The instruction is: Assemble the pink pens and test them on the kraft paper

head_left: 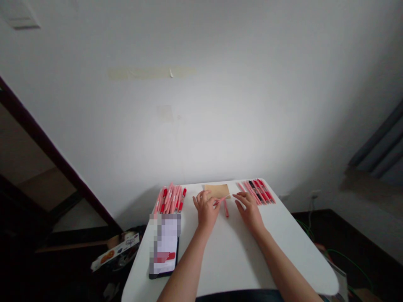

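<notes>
My left hand pinches a slim pink pen between thumb and finger, its thin end pointing right. Just below that pen, a short pink-red pen part lies on the white table, perhaps a barrel or cap. My right hand hovers to the right with its fingers apart and nothing visible in them. Behind the left hand lies a sheet of brown paper, partly covered by the fingers. Past the right hand is a row of pink, red and black pens.
Several pink and red pens lie in a bunch at the table's back left. A phone or tablet, its screen blurred out, rests in front of them. The white table stands against a wall. Green cables run along the floor at right.
</notes>
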Tool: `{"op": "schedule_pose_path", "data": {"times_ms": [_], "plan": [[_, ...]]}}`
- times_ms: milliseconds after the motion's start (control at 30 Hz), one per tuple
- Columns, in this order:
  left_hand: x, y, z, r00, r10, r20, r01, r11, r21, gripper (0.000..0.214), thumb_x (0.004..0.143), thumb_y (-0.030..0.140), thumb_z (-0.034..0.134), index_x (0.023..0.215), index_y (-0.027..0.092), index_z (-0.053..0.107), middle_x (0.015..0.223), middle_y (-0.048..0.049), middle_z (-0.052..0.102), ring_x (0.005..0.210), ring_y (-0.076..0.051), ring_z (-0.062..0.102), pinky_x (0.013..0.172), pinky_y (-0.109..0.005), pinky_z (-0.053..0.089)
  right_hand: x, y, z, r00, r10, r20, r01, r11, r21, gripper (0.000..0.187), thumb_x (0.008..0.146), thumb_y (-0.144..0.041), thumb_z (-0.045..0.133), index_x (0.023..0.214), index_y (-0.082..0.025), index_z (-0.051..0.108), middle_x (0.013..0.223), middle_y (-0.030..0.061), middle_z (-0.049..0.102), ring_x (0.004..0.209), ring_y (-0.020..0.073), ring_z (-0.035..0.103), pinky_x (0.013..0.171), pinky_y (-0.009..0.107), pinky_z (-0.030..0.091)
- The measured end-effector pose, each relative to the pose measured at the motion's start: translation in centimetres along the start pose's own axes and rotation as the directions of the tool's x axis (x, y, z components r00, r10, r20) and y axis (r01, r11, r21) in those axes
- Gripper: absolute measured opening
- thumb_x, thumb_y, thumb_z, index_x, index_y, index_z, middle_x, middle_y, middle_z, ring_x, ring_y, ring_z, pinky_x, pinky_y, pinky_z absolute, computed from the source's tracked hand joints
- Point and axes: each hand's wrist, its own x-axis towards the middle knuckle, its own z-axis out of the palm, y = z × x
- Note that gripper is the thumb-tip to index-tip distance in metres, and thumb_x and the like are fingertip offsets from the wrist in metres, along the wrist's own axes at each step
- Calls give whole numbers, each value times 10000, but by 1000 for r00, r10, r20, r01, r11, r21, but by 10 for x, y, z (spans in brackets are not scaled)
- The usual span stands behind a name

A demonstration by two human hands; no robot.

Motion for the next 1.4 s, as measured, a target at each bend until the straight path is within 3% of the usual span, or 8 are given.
{"op": "schedule_pose_path", "data": {"times_ms": [300, 500, 900, 1400], "plan": [[0, 3, -2, 998, 56, 33, -54, 997, -55, 113, 754, 410, 680, 774, 313, 734, 1190, -35, 569, 1191, -241, 442, 1100, -559, 237, 1, -3, -3, 1000, 15, 9, -14, 996, -90, 240, 906, -318, 516, 1032, -270, 714, 1089, 99, 610, 1031, 257, 506, 896, 453, 458], [1, 5, -5, 996, 37, 84, -31, 997, -68, 96, 762, 358, 679, 822, 315, 741, 1206, -46, 562, 1196, -245, 430, 1102, -556, 224, 1, -3, -4, 1000, 22, 10, -21, 996, -84, 246, 910, -349, 507, 935, -264, 737, 1033, 95, 625, 989, 249, 512, 870, 433, 454], [2, 2, -4, 997, -11, 72, 16, 997, -74, 91, 775, 329, 663, 832, 298, 727, 1212, -43, 560, 1209, -245, 427, 1109, -567, 190, 1, 7, -1, 993, 119, -14, -119, 993, -12, 354, 912, -436, 475, 893, -217, 753, 900, 105, 612, 903, 238, 530, 824, 412, 448], [5, -3, -4, 995, -99, 21, 100, 991, -88, 102, 767, 271, 666, 853, 276, 722, 1163, -54, 590, 1169, -233, 469, 1053, -498, 286, 3, 7, -8, 974, 227, -26, -227, 974, 13, 397, 902, -498, 460, 883, -224, 748, 889, 99, 615, 881, 246, 517, 826, 408, 422]]}}
